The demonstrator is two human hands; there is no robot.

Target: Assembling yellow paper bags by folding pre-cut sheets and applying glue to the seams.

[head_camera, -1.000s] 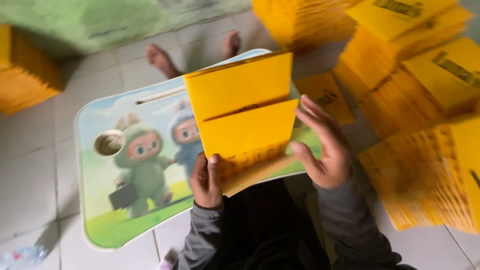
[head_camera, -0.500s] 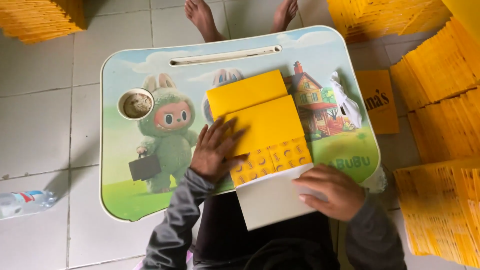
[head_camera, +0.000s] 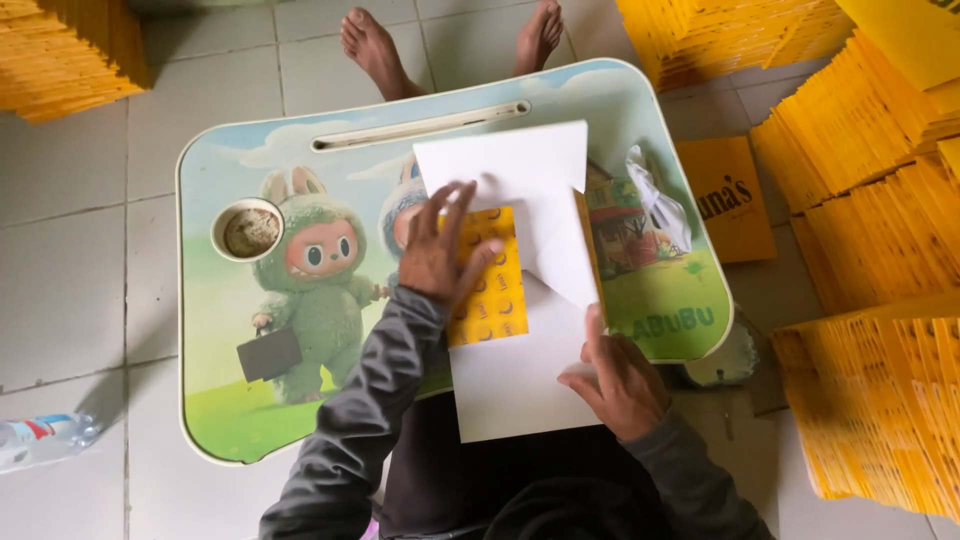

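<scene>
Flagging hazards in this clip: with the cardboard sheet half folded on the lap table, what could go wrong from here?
1. The cardboard sheet overhangs the lap table's near edge; only the right hand steadies that end, so it may slip or crease crooked.
2. The left hand presses the yellow patterned panel beside the raised white flap, which could spring back.
3. A crumpled clear wrapper lies close to the flap and might get caught.

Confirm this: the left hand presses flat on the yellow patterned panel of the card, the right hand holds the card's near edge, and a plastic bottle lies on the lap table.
Wrong on one point. In the head view the plastic bottle lies on the tiled floor, beside the lap table, not on it. The left hand does press the yellow patterned panel; the right hand holds the card's near edge.
</scene>
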